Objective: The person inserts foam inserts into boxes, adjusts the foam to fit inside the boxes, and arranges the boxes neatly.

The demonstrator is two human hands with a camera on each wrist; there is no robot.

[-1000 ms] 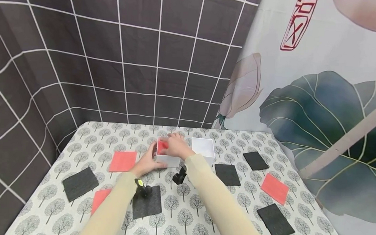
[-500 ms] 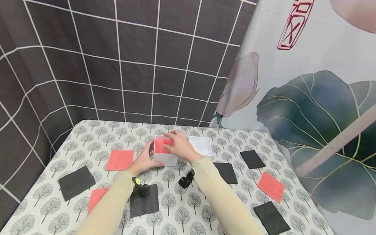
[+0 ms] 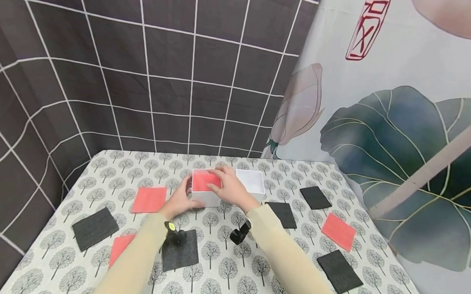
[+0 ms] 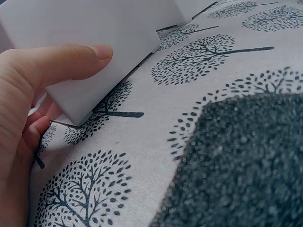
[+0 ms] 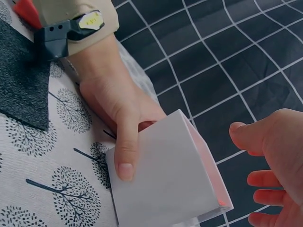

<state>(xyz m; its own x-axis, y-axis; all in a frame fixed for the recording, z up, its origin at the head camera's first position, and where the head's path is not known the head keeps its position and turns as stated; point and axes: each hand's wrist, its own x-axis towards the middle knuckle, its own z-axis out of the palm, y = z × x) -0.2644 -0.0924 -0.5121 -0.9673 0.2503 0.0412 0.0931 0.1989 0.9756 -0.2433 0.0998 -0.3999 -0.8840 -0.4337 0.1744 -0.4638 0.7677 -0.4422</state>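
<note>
My left hand (image 3: 179, 202) grips the left side of a white open-topped box (image 3: 210, 201), its thumb against the front wall. Inside that box lies a red cloth (image 3: 201, 180), which covers the part of the floor that shows. In the left wrist view the thumb presses the white wall, with other fingers partly hidden behind the corner. My right hand (image 3: 235, 190) hovers over the box's right part with thumb and fingers apart. The right wrist view shows this hand holding nothing, a short way off the box's rim.
A second white box (image 3: 253, 181) stands to the right. Black cloth squares (image 3: 180, 250) and red cloth squares (image 3: 149, 199) lie spread on both sides of the tree-print tablecloth (image 3: 229, 271). A dark gridded curtain (image 3: 162, 94) hangs behind the table.
My right hand has drawn back out of the left box toward the right, and its fingers have spread. More of the red cloth inside shows now. The left hand keeps its hold.
</note>
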